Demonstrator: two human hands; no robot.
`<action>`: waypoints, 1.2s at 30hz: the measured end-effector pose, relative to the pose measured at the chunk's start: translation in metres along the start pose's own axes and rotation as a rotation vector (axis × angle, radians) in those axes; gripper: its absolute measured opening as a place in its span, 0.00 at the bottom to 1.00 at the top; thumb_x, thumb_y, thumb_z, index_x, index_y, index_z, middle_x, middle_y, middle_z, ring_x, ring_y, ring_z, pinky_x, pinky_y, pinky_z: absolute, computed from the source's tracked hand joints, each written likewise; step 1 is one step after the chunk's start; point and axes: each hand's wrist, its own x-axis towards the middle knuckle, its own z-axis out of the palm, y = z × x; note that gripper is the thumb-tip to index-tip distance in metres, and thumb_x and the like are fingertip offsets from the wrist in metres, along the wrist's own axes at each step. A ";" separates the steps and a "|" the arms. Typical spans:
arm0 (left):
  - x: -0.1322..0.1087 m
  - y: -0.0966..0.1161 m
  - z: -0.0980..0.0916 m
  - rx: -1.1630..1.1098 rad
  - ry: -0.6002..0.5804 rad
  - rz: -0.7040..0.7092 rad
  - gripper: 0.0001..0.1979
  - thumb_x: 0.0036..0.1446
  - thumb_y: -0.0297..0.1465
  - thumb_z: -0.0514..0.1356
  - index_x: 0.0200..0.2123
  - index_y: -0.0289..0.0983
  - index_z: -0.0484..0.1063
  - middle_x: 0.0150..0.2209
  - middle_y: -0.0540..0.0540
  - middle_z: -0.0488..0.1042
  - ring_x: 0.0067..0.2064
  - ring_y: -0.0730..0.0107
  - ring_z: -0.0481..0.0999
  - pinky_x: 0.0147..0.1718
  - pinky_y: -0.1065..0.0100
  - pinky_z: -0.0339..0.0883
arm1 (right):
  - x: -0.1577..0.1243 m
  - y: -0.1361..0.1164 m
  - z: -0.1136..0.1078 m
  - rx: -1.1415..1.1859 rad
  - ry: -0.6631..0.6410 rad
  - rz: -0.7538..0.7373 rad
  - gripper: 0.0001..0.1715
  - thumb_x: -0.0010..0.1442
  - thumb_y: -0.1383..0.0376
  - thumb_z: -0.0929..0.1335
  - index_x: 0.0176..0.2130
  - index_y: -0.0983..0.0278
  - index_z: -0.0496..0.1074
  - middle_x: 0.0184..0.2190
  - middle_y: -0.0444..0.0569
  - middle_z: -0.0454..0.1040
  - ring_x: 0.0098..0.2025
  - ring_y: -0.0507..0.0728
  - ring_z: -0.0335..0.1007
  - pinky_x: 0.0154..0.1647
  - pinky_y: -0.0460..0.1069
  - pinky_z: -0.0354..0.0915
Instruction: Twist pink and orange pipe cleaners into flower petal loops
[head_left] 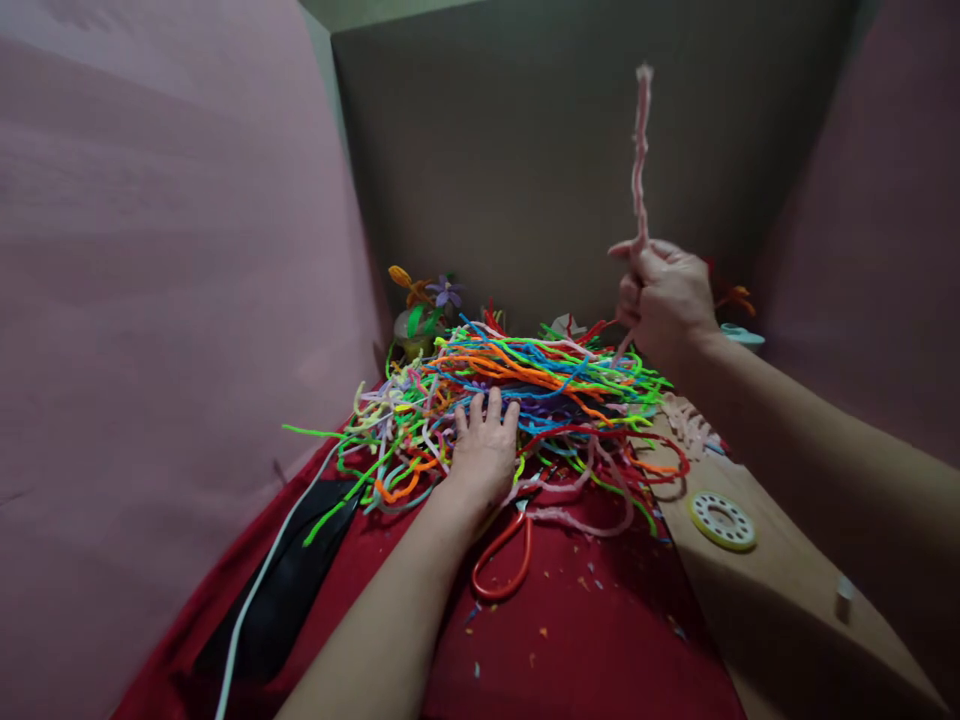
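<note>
We had our right hand [664,300] raised at the far right of the scene, its fingers curled tight around the lower end of a pink pipe cleaner [640,150]. The pipe cleaner stood almost upright out of the top of the fist, in front of the brown cardboard wall [487,150]. A short tail of it seemed to hang below the fist toward the heap, though we could not tell where it ended.

Our left hand [484,450] lay open and flat, palm down, on the near edge of the heap of pipe cleaners [540,385]. Its fingers were spread into the strands and gripped nothing. The heap lay between the two hands, a tangle of green, orange, blue, red and pink on the red cloth [600,640].

Scissors [504,560] with red handles lay just near of the left hand. A pale ring [721,521] sat on the wooden board [787,620] to the right. Small flowers [431,295] stood at the heap's far left.
</note>
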 end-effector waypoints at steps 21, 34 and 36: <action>0.002 -0.001 -0.020 -0.239 0.430 -0.021 0.22 0.55 0.27 0.53 0.55 0.37 0.65 0.60 0.41 0.60 0.59 0.54 0.57 0.57 0.52 0.49 | -0.118 0.051 -0.068 0.518 -0.290 1.007 0.07 0.56 0.68 0.62 0.34 0.67 0.68 0.14 0.36 0.48 0.15 0.46 0.36 0.14 0.42 0.41; -0.023 0.052 -0.041 -0.210 -0.042 0.405 0.16 0.57 0.42 0.55 0.39 0.35 0.70 0.36 0.41 0.75 0.41 0.57 0.70 0.42 0.57 0.57 | -0.124 0.056 -0.069 0.439 -0.107 0.941 0.04 0.50 0.71 0.64 0.25 0.68 0.69 0.14 0.43 0.62 0.16 0.46 0.52 0.15 0.43 0.46; -0.026 0.061 -0.037 -0.160 -0.124 0.423 0.19 0.55 0.45 0.56 0.36 0.33 0.70 0.36 0.40 0.75 0.40 0.55 0.70 0.42 0.56 0.58 | -0.125 0.057 -0.070 0.379 -0.068 0.872 0.04 0.48 0.71 0.64 0.24 0.67 0.69 0.15 0.45 0.65 0.17 0.48 0.56 0.17 0.45 0.51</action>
